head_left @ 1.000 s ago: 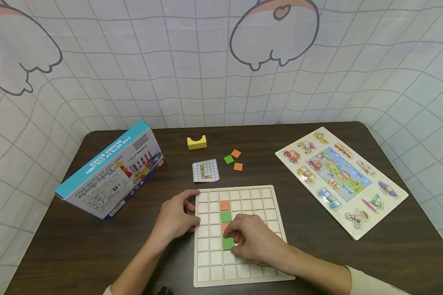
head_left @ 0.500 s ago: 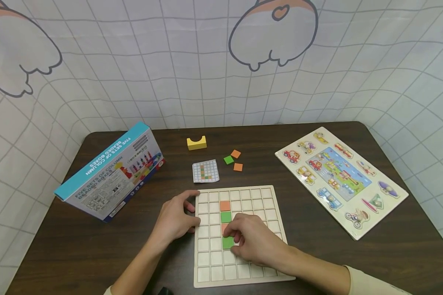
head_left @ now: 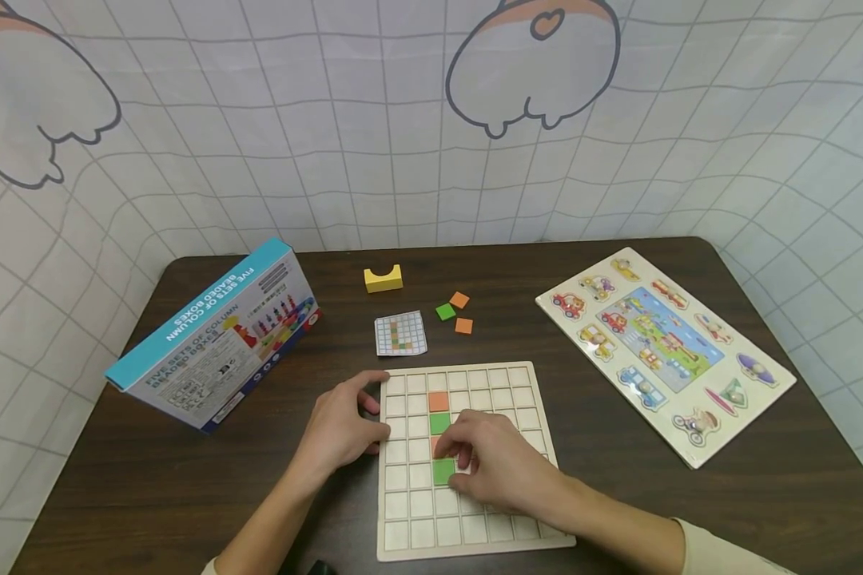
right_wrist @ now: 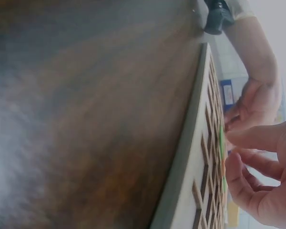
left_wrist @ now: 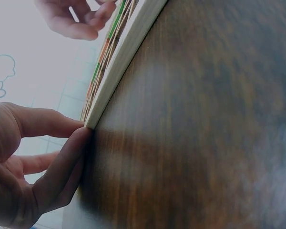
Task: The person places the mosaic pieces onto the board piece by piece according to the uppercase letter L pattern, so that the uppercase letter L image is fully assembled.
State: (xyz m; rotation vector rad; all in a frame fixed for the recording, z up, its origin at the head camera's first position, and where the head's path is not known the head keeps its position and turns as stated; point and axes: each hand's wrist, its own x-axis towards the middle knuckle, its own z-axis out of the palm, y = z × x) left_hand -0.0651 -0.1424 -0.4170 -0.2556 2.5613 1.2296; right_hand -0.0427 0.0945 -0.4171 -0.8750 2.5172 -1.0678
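Observation:
A pale wooden grid board [head_left: 410, 503] lies on the dark table, with square cells. In one column sit an orange tile [head_left: 439, 401], a green tile [head_left: 439, 423], another orange tile partly behind fingers, and a lower green tile [head_left: 443, 472]. My left hand [head_left: 341, 423] rests against the board's left edge, index finger at the upper corner and thumb lower down. Over the board hovers my right hand [head_left: 499, 463], its thumb and bent index finger apart at the lower green tile. No tile shows lifted between them in the right wrist view; exact contact is hidden.
Beyond the board lie a small pattern card [head_left: 400, 334], a loose green tile [head_left: 445, 311] and two loose orange ones. A yellow arch block [head_left: 383, 279] stands at the back. The blue-topped box [head_left: 223, 343] is left, a picture puzzle board [head_left: 662, 351] right.
My right hand has risen slightly, its fingertips drawing a little off the lower green tile, which stays in its cell. My left hand has not moved.

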